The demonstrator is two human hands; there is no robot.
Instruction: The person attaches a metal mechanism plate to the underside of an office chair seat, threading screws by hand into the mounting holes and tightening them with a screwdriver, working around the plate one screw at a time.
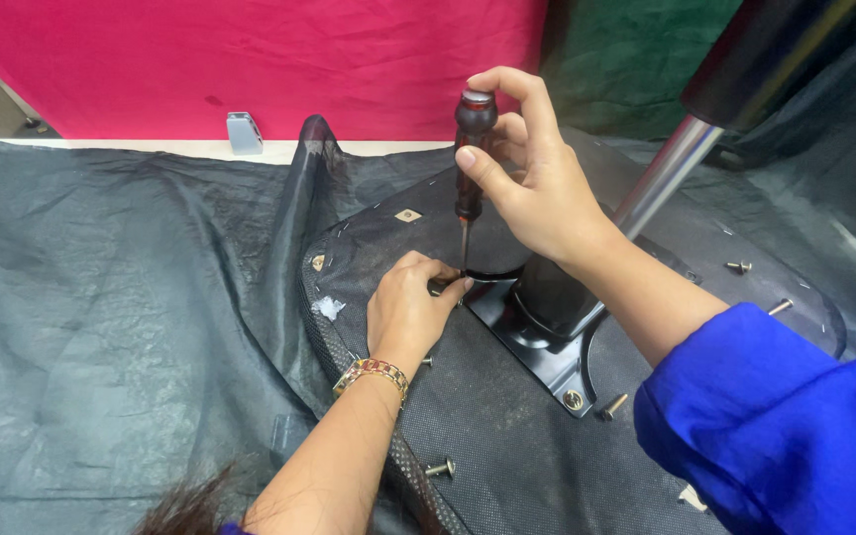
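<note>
Item: screwdriver (pixel 470 163), upright at centre frame, tip at the 10 o'clock corner of the black mounting plate (pixel 537 349); I logged it as light, stiff, best held at the dark handle. My right hand (pixel 537 188) pinched that handle, while my left hand (pixel 410 309) pressed fingertips together around the tip. Loose screws (pixel 440 468) lay at 6 o'clock on the chair underside (pixel 507 446).

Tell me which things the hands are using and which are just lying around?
In use:
right hand gripping the screwdriver
left hand steadying its tip
black metal bracket on the chair base

Lying about:
loose screws
grey clip
black cloth
pink cloth
</note>
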